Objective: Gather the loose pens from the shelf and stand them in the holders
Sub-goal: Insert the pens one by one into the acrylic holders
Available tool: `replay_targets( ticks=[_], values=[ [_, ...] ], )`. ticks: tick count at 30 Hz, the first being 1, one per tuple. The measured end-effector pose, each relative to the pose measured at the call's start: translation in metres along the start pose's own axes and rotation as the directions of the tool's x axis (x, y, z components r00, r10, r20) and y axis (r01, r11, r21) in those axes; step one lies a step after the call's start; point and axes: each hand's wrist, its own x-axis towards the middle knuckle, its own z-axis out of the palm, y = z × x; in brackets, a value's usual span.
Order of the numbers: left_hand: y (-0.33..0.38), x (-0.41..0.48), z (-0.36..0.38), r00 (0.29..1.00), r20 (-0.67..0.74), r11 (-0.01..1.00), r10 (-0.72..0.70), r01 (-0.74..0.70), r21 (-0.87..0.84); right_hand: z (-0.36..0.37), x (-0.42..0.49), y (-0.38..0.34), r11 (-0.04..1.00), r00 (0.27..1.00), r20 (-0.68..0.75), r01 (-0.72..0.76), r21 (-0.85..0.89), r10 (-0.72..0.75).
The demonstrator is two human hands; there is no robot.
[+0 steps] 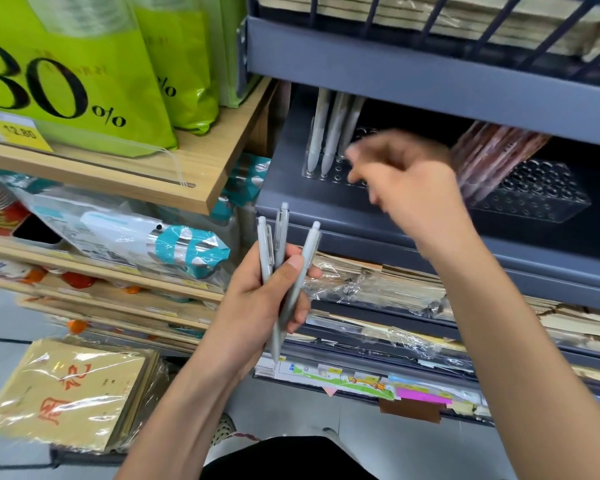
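Note:
My left hand [271, 299] grips three grey-white pens [280, 244] in a bunch, their clicker ends up, in front of the grey shelf's lip. On that grey shelf [291, 202] stands a clear holder [321, 173] with round holes, and three white pens [329, 133] lean in its left end. My right hand [406, 181] hovers blurred just right of those pens, fingers loosely curled, and I see nothing in it. Further right, a second clear holder [534, 195] carries a bundle of reddish-brown pens [492, 157].
An upper grey shelf [430, 77] hangs low over the holders. A wooden shelf [187, 174] with green bags [84, 81] juts out at left. Wrapped paper goods [378, 285] fill the racks below, and a wrapped booklet stack [66, 393] lies at lower left.

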Motion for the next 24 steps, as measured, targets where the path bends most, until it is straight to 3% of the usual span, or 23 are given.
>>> replay_targets(
  ticks=[3,8,11,13,16,20,24],
  values=[
    [-0.001,0.004,0.004,1.000,-0.005,0.999,0.011,-0.011,-0.035,0.003,-0.036,0.004,1.000,0.954,0.299,0.019,-0.014,-0.014],
    [-0.003,0.006,0.012,1.000,0.019,0.998,0.004,-0.002,-0.060,-0.001,-0.049,0.013,0.991,0.943,0.331,-0.072,0.115,0.030],
    [-0.002,0.008,0.014,0.997,-0.040,0.993,-0.060,0.056,-0.102,-0.012,-0.045,0.013,0.956,0.954,0.300,-0.104,0.276,0.017],
    [-0.003,0.011,0.013,0.992,-0.082,0.991,-0.093,0.084,-0.101,-0.020,-0.039,0.011,0.916,0.976,0.218,-0.091,0.391,0.004],
    [-0.005,0.012,0.010,0.990,-0.099,0.992,-0.103,0.095,-0.082,-0.031,-0.028,0.005,0.868,0.999,-0.038,-0.002,0.497,0.024],
    [-0.006,0.012,0.008,0.996,-0.042,0.996,-0.079,0.077,-0.047,-0.030,-0.019,0.002,0.890,0.935,-0.350,0.201,0.409,-0.050],
    [-0.004,0.012,0.006,0.995,-0.029,0.988,-0.095,0.091,-0.121,-0.021,-0.012,0.010,0.928,0.857,-0.509,0.255,0.271,-0.087]
  ],
)
